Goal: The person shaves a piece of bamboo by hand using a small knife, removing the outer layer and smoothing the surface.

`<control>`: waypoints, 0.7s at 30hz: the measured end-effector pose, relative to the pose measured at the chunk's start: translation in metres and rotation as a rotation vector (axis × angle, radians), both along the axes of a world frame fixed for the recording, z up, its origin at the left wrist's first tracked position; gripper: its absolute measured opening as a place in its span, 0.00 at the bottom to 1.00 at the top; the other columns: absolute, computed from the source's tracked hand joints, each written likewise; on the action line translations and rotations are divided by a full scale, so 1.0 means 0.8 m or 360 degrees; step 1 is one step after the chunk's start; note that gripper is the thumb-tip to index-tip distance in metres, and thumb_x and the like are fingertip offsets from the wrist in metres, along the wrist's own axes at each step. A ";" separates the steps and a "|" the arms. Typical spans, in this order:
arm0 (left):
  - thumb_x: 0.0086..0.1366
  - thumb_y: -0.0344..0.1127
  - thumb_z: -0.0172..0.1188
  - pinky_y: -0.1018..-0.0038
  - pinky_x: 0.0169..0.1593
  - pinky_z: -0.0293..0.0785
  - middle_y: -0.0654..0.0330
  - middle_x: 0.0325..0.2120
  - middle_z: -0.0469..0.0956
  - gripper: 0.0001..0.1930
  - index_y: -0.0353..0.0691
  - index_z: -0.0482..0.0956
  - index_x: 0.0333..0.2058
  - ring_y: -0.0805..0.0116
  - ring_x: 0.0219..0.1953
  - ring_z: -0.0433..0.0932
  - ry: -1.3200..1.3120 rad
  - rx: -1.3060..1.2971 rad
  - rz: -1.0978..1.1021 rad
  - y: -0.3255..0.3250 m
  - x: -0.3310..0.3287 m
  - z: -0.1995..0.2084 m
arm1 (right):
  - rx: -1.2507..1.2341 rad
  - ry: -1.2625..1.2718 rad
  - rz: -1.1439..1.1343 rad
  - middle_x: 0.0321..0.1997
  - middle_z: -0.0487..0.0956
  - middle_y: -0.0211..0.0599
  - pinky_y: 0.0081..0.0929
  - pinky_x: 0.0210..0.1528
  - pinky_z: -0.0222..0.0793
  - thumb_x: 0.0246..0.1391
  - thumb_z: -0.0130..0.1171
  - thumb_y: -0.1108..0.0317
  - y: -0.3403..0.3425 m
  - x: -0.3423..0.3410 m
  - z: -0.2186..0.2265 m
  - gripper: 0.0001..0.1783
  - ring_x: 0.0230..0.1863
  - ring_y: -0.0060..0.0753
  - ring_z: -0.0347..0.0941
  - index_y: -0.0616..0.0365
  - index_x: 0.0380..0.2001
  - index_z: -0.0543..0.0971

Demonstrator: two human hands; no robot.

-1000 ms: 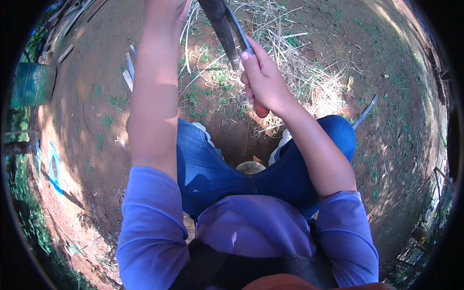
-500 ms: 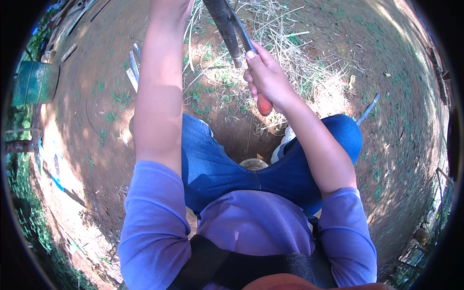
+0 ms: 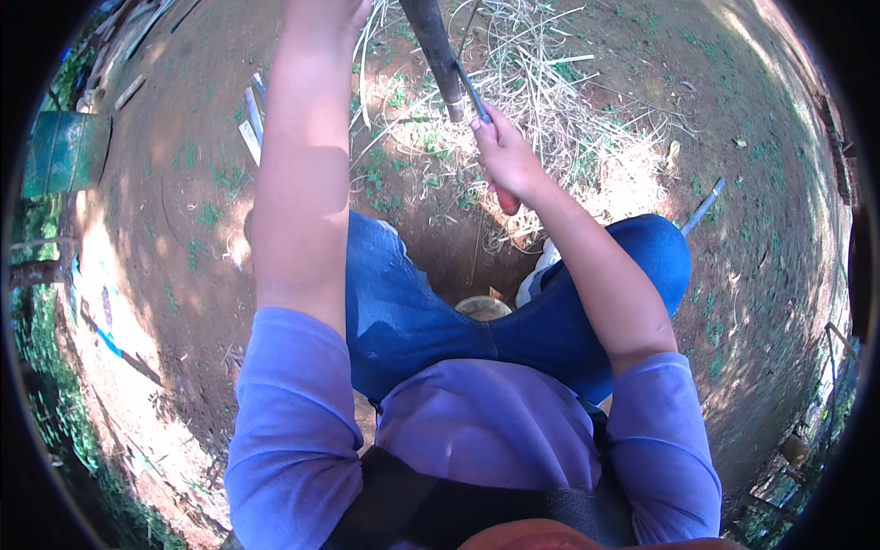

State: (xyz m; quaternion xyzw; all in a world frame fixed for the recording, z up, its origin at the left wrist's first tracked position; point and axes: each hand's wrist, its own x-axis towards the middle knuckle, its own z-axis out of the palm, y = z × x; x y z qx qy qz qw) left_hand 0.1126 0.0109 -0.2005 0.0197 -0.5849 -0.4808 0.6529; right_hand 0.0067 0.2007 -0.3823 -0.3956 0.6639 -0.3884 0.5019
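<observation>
Knife blade laid against a dark pole, both held out over dry straw.

Since the earlier frame, right hand (image 3: 507,158) shifted up and away from the body, now smaller in view, with the knife (image 3: 486,137) slid along with it; forearms and knees much as before. Right hand clamped around the knife's red handle, handle end poking out below the fist toward the body, thin blade running up and left to touch the dark pole (image 3: 436,55) near its lower end. Pole's long axis steep, tilted slightly, top end cut off by the upper edge, lower end pointing down toward the straw (image 3: 550,101) on the bare ground. Left hand (image 3: 323,11) raised at the top rim, mostly out of view; grip impossible to tell. Blue jeans (image 3: 412,312) below, green drum (image 3: 60,154) far left.
</observation>
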 end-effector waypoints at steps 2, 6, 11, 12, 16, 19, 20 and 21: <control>0.80 0.39 0.50 0.72 0.46 0.77 0.62 0.35 0.77 0.10 0.41 0.68 0.51 0.73 0.35 0.79 0.0016 0.0045 -0.0038 -0.001 -0.018 -0.005 | 0.0087 -0.0119 -0.0027 0.24 0.70 0.28 0.28 0.19 0.70 0.74 0.46 0.56 0.003 -0.005 -0.009 0.32 0.16 0.22 0.68 0.50 0.76 0.56; 0.80 0.42 0.48 0.72 0.40 0.80 0.59 0.32 0.77 0.12 0.41 0.66 0.51 0.70 0.31 0.81 -0.0091 -0.0067 -0.0066 0.002 0.005 0.006 | -0.0001 -0.0208 -0.0035 0.24 0.69 0.27 0.26 0.18 0.68 0.74 0.47 0.55 0.002 0.006 -0.013 0.32 0.16 0.21 0.66 0.48 0.76 0.56; 0.80 0.43 0.49 0.75 0.33 0.79 0.60 0.31 0.77 0.12 0.43 0.64 0.51 0.72 0.26 0.79 -0.0043 -0.0117 -0.0088 -0.017 0.020 -0.002 | 0.0087 -0.0704 0.0010 0.25 0.68 0.24 0.18 0.17 0.63 0.75 0.45 0.51 -0.002 -0.014 -0.011 0.31 0.17 0.16 0.63 0.46 0.75 0.57; 0.80 0.43 0.49 0.75 0.33 0.80 0.60 0.31 0.77 0.12 0.43 0.64 0.51 0.72 0.26 0.79 -0.0026 -0.0114 -0.0101 -0.019 0.022 -0.003 | 0.0093 -0.0730 -0.0003 0.25 0.68 0.23 0.17 0.17 0.63 0.75 0.46 0.51 -0.002 -0.015 -0.010 0.31 0.17 0.16 0.62 0.46 0.75 0.57; 0.80 0.42 0.48 0.73 0.33 0.80 0.59 0.31 0.76 0.11 0.43 0.64 0.50 0.71 0.27 0.79 -0.0010 -0.0113 -0.0133 -0.025 0.027 -0.005 | 0.0019 -0.0576 -0.0011 0.24 0.68 0.24 0.19 0.17 0.64 0.75 0.46 0.52 -0.007 -0.010 -0.004 0.31 0.16 0.17 0.63 0.47 0.75 0.59; 0.80 0.42 0.49 0.73 0.34 0.80 0.59 0.32 0.76 0.11 0.42 0.65 0.50 0.71 0.27 0.78 0.0025 -0.0061 -0.0120 -0.021 0.026 -0.004 | -0.0146 -0.0448 0.0004 0.22 0.69 0.26 0.23 0.18 0.66 0.74 0.47 0.56 -0.007 0.000 0.013 0.31 0.16 0.18 0.66 0.50 0.75 0.60; 0.80 0.42 0.49 0.73 0.34 0.80 0.59 0.32 0.76 0.11 0.42 0.66 0.50 0.71 0.28 0.78 0.0019 -0.0062 -0.0126 -0.024 0.029 -0.006 | -0.0239 -0.0463 0.0017 0.22 0.69 0.26 0.22 0.18 0.66 0.74 0.47 0.56 -0.007 0.004 0.024 0.30 0.16 0.18 0.66 0.50 0.75 0.60; 0.80 0.43 0.49 0.72 0.34 0.80 0.59 0.33 0.76 0.11 0.42 0.66 0.50 0.71 0.28 0.78 0.0015 -0.0065 -0.0132 -0.029 0.033 -0.007 | -0.0333 -0.0477 0.0030 0.22 0.68 0.26 0.22 0.18 0.66 0.74 0.47 0.56 -0.008 0.009 0.037 0.30 0.16 0.17 0.66 0.51 0.75 0.60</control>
